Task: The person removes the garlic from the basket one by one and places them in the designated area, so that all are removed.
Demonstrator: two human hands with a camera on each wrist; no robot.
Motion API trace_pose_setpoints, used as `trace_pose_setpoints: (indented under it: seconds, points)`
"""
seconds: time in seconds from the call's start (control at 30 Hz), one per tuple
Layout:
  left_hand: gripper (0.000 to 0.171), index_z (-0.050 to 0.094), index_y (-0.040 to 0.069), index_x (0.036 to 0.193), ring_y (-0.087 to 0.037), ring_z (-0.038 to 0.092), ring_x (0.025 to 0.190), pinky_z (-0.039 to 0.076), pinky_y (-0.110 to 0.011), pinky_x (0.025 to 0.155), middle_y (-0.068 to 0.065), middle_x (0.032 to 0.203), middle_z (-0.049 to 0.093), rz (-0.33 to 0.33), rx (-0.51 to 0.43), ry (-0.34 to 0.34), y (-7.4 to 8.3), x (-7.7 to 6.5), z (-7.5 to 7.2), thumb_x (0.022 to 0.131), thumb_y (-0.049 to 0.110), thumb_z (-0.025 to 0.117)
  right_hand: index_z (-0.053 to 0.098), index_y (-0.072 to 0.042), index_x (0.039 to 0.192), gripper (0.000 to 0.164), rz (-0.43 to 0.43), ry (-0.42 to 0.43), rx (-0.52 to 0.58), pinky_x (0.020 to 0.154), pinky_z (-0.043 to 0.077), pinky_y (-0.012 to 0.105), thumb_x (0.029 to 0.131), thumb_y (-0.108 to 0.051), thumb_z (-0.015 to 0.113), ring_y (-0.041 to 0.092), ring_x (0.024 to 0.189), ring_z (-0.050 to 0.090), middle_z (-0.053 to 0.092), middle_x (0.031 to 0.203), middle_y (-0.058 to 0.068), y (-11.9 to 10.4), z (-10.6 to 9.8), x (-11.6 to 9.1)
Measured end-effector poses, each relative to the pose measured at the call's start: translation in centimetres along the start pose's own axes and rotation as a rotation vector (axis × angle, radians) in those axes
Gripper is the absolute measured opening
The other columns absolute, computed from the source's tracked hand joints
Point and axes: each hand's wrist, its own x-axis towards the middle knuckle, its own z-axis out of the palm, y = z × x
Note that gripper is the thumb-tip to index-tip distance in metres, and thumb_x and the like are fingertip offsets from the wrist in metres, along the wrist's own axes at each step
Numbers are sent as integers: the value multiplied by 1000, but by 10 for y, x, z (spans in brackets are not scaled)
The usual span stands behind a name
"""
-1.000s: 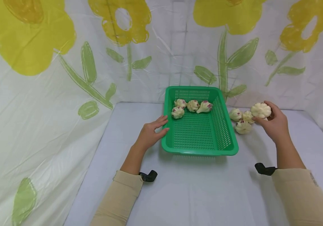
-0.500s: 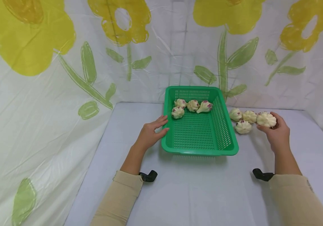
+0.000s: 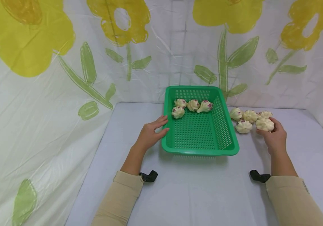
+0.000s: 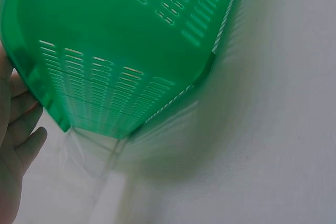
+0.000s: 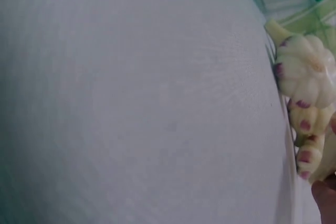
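My right hand pinches a pale garlic bulb between thumb and fingers at the right of the table. Other bulbs cluster right beside it: a garlic bulb behind, another garlic bulb to its left, and a purple-flecked garlic bulb nearer the basket. In the right wrist view only part of the thumb shows, near a garlic bulb. The left hand rests its extended fingers against the left rim of the green plastic basket; the left wrist view shows these fingers at the rim.
Several bulbs, one a long-stemmed garlic bulb, lie at the back inside the basket. A further garlic bulb sits next to the basket's right wall. Behind the white table hangs a flower-print curtain.
My right hand has set one bulb down at the back of the right-hand cluster and now grips another just in front of it. The left hand has stayed at the basket's rim.
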Motion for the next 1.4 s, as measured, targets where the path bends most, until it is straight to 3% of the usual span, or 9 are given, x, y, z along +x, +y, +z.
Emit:
trace_pose_setpoints:
  seconds: [0.4,0.6,0.7,0.83,1.13,1.4]
  points:
    - [44,62,7,133,-10,45,138,43,-36,109,1,144,54,-12,-17,-7,1,0,0,93,24,69,28,-42,153,90,83,-71,89,120,26,31,85,-10,77,8,144,26,22,163,-10,7,0,4]
    - [44,62,6,133,-10,45,138,43,-35,109,1,144,54,-9,-15,-4,2,-1,-1,93,23,70,28,-44,153,91,54,-78,11,108,37,22,84,-10,77,10,142,30,23,163,-6,8,-1,5]
    - [44,62,7,133,-10,45,138,43,-35,109,1,144,54,-12,-12,-4,1,-1,0,93,24,69,25,-45,154,90,26,-96,-78,108,39,33,86,-17,77,19,144,29,20,164,-1,8,-1,7]
    - [44,62,8,133,-10,45,138,43,-35,109,2,144,54,-13,-10,-4,1,0,0,93,22,70,22,-43,155,92,-1,-119,-140,116,32,50,85,-23,79,29,148,23,16,165,5,8,-1,10]
    - [44,62,9,133,-10,45,138,44,-36,108,2,144,54,-7,-8,-1,0,0,1,93,24,70,18,-27,159,93,-17,-148,-206,115,26,61,86,-15,76,41,149,16,12,165,13,6,-3,12]
    - [44,62,6,132,-13,46,138,44,-37,108,-1,143,55,13,-5,5,-1,0,1,93,23,70,20,-15,158,88,-87,-167,-365,111,24,69,87,-10,72,50,146,15,15,162,24,1,0,13]
